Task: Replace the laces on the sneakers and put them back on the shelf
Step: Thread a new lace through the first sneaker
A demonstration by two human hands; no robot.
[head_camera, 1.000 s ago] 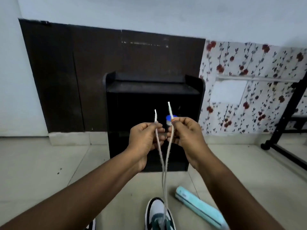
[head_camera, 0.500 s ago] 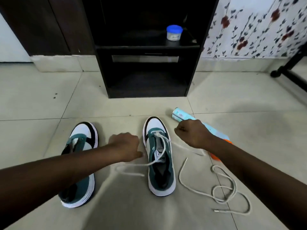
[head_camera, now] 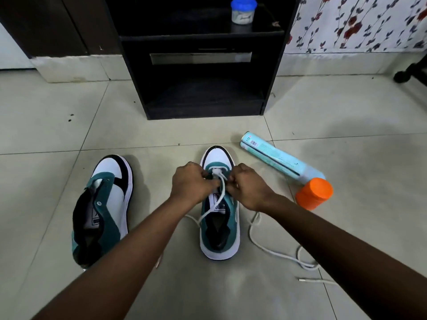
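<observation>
Both hands moved in since 0.5 s ago: left hand [head_camera: 193, 182] & right hand [head_camera: 248, 187] now each pinch white lace [head_camera: 220, 192] at right-side sneaker [head_camera: 219, 218] lower eyelets, grip clamped, so threading looks barely begun.

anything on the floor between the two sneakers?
Head view: bare tile between the unlaced sneaker and the one being laced, apart from the left forearm crossing above it and a loose stretch of white lace beside the laced one.

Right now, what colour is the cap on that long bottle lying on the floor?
Orange cap, on the pale blue bottle; head view.
</observation>
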